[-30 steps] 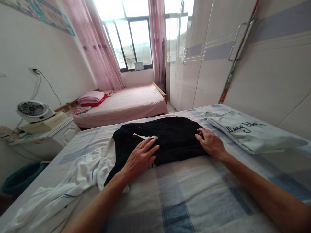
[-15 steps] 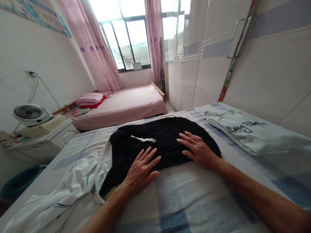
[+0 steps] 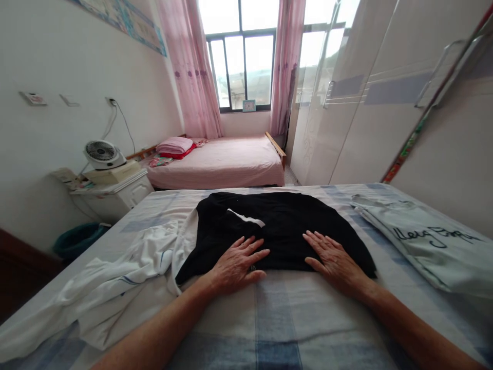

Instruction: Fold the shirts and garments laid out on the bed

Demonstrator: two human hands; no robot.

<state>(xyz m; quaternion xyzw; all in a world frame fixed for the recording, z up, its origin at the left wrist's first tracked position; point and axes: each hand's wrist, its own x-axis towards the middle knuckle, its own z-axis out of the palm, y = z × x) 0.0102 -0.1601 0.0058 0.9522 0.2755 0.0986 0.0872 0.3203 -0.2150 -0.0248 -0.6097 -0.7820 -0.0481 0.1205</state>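
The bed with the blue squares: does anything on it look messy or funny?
The crumpled white cloth with blue stripes looks messy: it lies bunched at the left, while the black fabric garment and the pale grey-green garment with black lettering lie much flatter.

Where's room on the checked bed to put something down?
Bare checked sheet shows on the near side of the black garment, and in a strip between that and the folded pale garment. It's crowded at left, where white clothing spreads, and on the black garment, under the left hand and right hand.
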